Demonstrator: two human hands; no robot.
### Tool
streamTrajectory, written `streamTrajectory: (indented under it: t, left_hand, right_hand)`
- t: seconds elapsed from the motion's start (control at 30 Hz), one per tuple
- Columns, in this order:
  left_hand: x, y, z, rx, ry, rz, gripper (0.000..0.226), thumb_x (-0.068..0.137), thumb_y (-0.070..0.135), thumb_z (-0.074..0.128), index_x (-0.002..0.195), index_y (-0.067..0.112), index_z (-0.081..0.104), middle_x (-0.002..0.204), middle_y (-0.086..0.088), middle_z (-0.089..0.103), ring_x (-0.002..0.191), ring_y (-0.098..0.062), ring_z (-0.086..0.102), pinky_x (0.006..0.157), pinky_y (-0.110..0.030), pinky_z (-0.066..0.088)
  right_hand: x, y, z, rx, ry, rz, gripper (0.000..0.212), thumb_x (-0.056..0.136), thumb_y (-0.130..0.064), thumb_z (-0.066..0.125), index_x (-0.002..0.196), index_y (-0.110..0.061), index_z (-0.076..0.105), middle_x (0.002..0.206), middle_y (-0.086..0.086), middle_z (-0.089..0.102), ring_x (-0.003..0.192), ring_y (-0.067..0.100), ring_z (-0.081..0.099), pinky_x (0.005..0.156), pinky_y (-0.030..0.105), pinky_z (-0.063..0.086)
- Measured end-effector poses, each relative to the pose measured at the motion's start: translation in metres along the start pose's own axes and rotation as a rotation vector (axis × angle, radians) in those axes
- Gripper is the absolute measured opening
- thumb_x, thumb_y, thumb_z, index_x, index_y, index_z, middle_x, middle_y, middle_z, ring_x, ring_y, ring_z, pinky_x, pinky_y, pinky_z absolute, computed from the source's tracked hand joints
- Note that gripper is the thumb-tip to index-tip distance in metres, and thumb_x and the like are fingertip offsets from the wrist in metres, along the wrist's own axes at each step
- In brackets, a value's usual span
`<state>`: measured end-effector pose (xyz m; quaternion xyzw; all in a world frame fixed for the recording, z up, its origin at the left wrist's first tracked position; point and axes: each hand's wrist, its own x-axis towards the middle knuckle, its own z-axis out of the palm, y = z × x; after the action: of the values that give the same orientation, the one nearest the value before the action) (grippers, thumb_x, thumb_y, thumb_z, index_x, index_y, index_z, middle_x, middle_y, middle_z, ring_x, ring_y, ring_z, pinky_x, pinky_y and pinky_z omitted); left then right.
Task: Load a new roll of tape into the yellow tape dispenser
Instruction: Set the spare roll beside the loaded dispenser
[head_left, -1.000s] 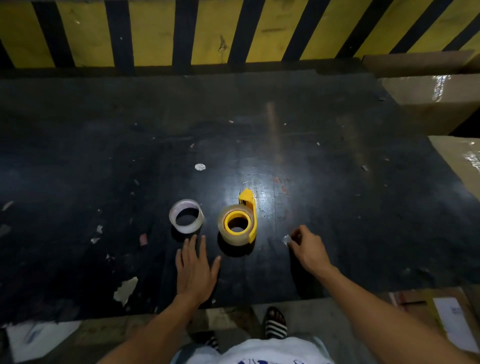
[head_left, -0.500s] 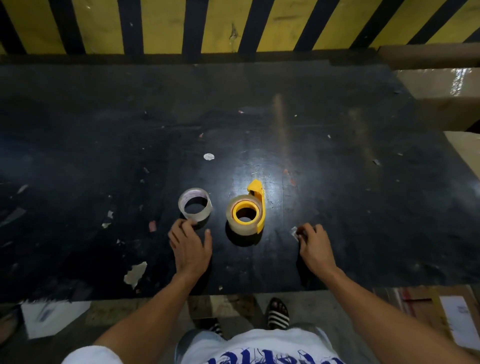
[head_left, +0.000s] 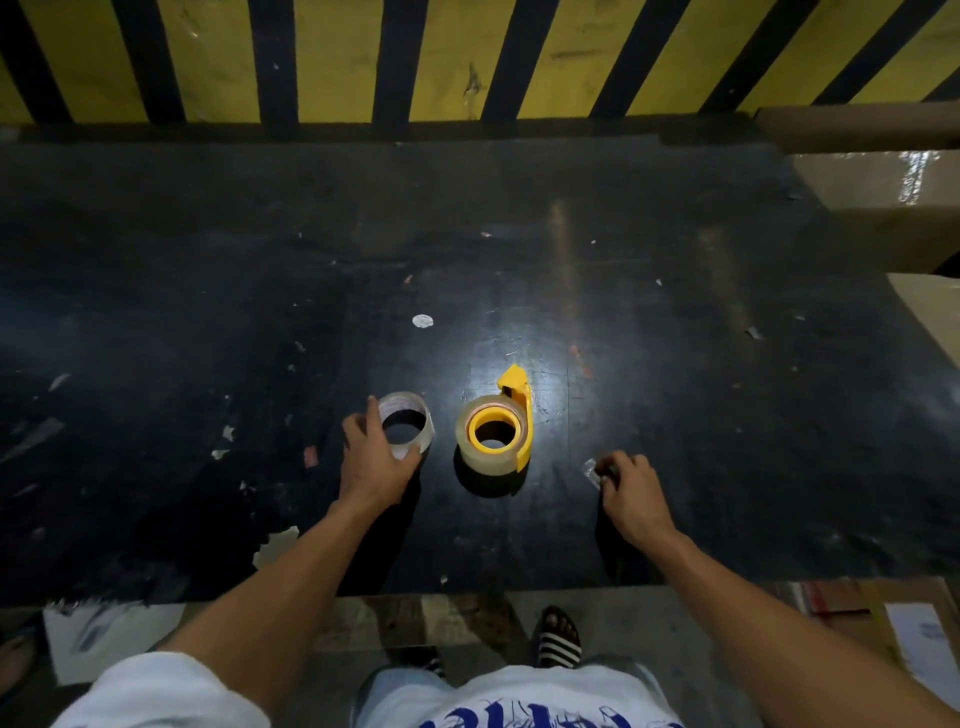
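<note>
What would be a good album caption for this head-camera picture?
Left hand grips a near-empty tape ring beside the loaded yellow tape dispenser; right hand pinches a small tape scrap.

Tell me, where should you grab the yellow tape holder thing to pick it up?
Probably by its round body. The yellow tape dispenser lies flat on the black table with a tape roll on its hub, open middle facing up. Come from above, fingers pinching the outer sides, away from the pointed cutter end at the far side.
</note>
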<state>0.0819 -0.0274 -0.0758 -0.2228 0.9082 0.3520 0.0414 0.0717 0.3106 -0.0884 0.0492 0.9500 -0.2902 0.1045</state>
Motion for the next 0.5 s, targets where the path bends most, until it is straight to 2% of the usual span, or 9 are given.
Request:
streamTrajectory:
  t: [0.13,0.27,0.43,0.5]
  left_hand:
    - [-0.016,-0.007,0.009,0.051,-0.005,0.02,0.095,0.085,0.046,0.074,0.158,0.019,0.02,0.148,-0.017,0.025,0.135,-0.042,0.04,0.112,-0.055,0.042]
    - [-0.02,-0.008,0.012,0.106,-0.029,0.01,0.093,0.089,0.036,0.07,0.161,0.017,0.014,0.154,-0.017,0.021,0.139,-0.042,0.039,0.114,-0.055,0.039]
    - [-0.036,-0.003,0.014,-0.105,-0.022,-0.054,0.092,0.092,0.013,0.062,0.163,0.018,0.004,0.162,-0.017,0.015,0.144,-0.044,0.035,0.119,-0.054,0.034]
    - [-0.045,0.01,0.016,-0.163,0.054,-0.141,0.087,0.092,0.013,0.063,0.162,0.016,0.011,0.161,-0.019,0.016,0.142,-0.046,0.033,0.117,-0.054,0.034]
  right_hand:
    - [-0.003,-0.001,0.003,0.021,0.042,-0.005,0.016,0.089,-0.006,0.058,0.103,-0.008,0.065,0.108,0.017,0.054,0.099,0.035,0.056,0.088,0.037,0.047]
    - [-0.003,-0.003,0.002,0.008,0.028,0.006,0.017,0.09,-0.008,0.056,0.105,-0.009,0.064,0.11,0.017,0.053,0.1,0.035,0.054,0.09,0.04,0.048]
    - [-0.015,-0.016,0.007,-0.124,0.079,0.072,0.024,0.092,-0.025,0.053,0.111,-0.01,0.058,0.116,0.019,0.048,0.106,0.038,0.047,0.093,0.045,0.044]
    - [-0.023,-0.031,0.007,-0.186,0.083,0.104,0.03,0.092,-0.032,0.051,0.117,-0.015,0.054,0.123,0.017,0.043,0.111,0.037,0.042,0.096,0.05,0.039]
